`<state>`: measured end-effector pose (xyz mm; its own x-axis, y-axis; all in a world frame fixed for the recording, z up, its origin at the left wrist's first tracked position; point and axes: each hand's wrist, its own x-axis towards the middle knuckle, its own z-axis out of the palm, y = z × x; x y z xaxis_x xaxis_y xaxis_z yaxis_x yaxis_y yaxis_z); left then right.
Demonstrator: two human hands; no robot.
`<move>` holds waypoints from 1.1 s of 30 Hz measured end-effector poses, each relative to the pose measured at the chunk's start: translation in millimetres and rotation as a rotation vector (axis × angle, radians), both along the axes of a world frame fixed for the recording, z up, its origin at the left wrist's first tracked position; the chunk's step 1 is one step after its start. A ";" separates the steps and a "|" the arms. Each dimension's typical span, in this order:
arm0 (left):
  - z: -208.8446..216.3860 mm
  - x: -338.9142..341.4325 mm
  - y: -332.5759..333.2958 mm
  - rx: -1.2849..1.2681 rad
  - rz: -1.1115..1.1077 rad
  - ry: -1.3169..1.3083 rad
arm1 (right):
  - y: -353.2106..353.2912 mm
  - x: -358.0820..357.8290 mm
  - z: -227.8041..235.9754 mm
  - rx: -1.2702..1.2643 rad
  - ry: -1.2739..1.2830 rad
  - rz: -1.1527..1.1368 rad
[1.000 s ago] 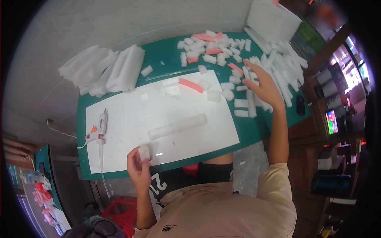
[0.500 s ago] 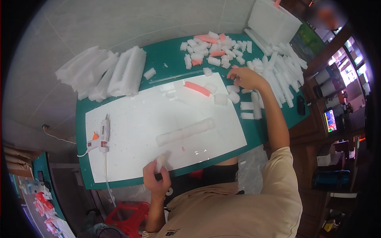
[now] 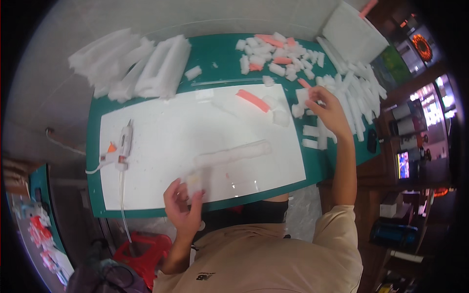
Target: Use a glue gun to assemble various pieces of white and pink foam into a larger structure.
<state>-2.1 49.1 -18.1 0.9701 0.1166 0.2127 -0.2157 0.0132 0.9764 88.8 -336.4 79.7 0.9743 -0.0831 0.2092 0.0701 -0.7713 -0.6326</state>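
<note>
- White foam chunk (image 3: pixel 194 185): pinched between thumb and fingers of the left hand (image 3: pixel 182 204), over the near edge of the white board (image 3: pixel 156 141).
- Right hand (image 3: pixel 328 108): fingers curled at the loose foam on the right; can't tell if it's gripping anything.
- Progress, my read: cutting looks well along, joining looks early. Plenty of short pieces in the back heap (image 3: pixel 264 49), all loose as far as I can see.
- Left over: long strips (image 3: pixel 356 102) at right and thick foam slabs (image 3: pixel 163 68) at back left, not cut into short pieces.
- Glue gun (image 3: pixel 124 146) sits on the board's left side, neither hand on it.
- Chunk look: short, blocky, soft-edged, pale yellow patch on the upper part. Could be glue, can't confirm; outline is blurred.
- Long foam bar (image 3: pixel 233 153) lies slanted on the board just beyond the chunk, whitish, slightly uneven.
- Pink strip (image 3: pixel 253 100) lies farther back, near more white pieces.
</note>
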 end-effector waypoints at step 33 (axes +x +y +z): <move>60.6 15.2 -84.2 0.327 -0.270 -0.397 | 120.0 -102.7 -46.8 1.269 0.092 0.328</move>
<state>13.1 -35.0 42.5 0.7951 -0.2571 0.5494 -0.5969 -0.1705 0.7840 -13.9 -216.4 32.9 0.9932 0.0698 0.0936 0.0576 0.4044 -0.9128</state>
